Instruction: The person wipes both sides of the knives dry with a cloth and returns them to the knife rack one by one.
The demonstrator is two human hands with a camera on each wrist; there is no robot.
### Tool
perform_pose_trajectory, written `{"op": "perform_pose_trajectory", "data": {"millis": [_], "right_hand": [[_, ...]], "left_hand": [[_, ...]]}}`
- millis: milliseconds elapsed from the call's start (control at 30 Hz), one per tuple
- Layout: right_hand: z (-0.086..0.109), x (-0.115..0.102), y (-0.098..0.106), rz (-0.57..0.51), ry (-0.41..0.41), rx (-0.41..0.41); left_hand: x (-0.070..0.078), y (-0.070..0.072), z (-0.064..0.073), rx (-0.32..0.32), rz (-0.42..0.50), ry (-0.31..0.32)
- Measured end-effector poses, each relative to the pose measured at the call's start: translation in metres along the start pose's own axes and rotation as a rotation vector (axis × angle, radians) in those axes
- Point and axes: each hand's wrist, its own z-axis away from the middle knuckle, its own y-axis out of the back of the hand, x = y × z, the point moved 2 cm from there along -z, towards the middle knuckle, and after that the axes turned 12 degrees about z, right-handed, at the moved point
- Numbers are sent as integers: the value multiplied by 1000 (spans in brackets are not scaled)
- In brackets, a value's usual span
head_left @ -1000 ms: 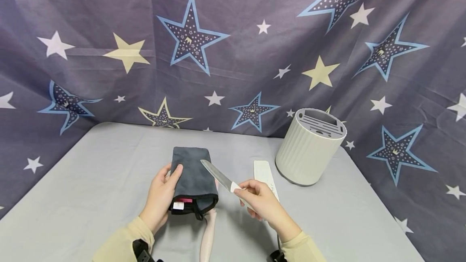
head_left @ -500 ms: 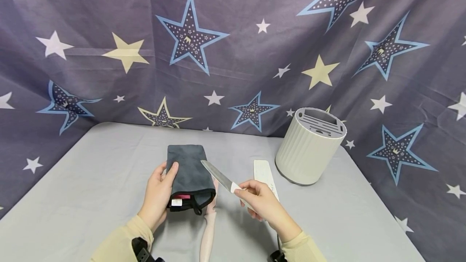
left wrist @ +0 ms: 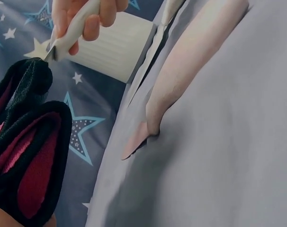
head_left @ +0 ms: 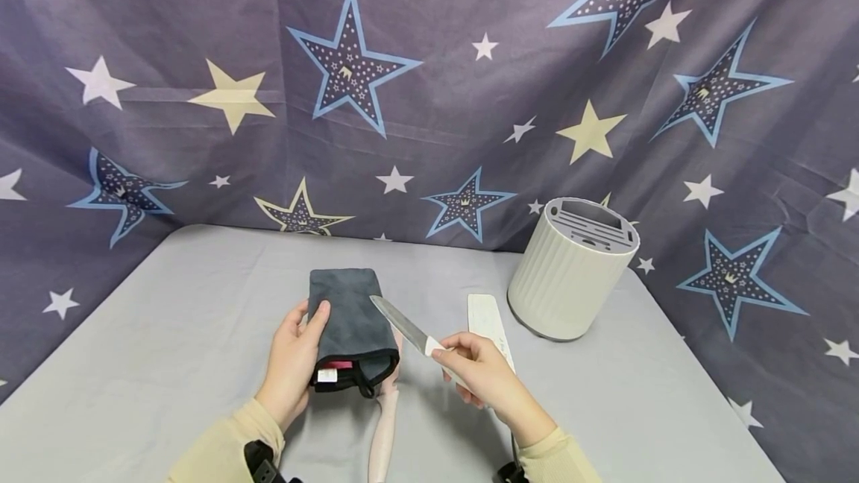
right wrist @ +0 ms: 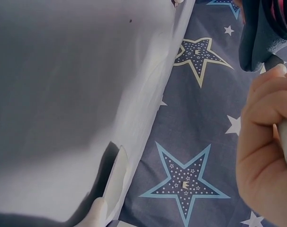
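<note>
My left hand (head_left: 291, 356) grips a folded dark grey cloth (head_left: 349, 311) with black edging, thumb on top; its pink inner layers (left wrist: 39, 184) show in the left wrist view. My right hand (head_left: 486, 375) pinches the white handle (left wrist: 79, 28) of a kitchen knife (head_left: 403, 323). Its silver blade points up and left, and the tip overlaps the cloth's right edge in the head view. Whether blade and cloth touch, I cannot tell. Below the cloth lies a second knife (head_left: 382, 431) with a pale handle and a pink blade (left wrist: 136, 142), partly hidden by the cloth.
A white-bladed knife (head_left: 486, 319) lies beyond my right hand, which covers part of it. At the back right stands a ribbed cream knife block (head_left: 570, 282) with a slotted grey top. The grey-covered table (head_left: 168, 349) meets a star-patterned curtain (head_left: 436, 118) at the back.
My left hand and the cloth have shifted slightly left, mostly in the first half second. The right hand and its knife stay nearly still.
</note>
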Motion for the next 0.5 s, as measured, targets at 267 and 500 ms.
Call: {"op": "perform_pose_trajectory", "data": {"millis": [267, 500], "right_hand": [[0, -1, 0, 1, -7, 9], [0, -3, 0, -2, -14, 11]], "left_hand": [[-3, -6, 5, -11, -32, 11], [-3, -9, 8, -41, -6, 1]]}}
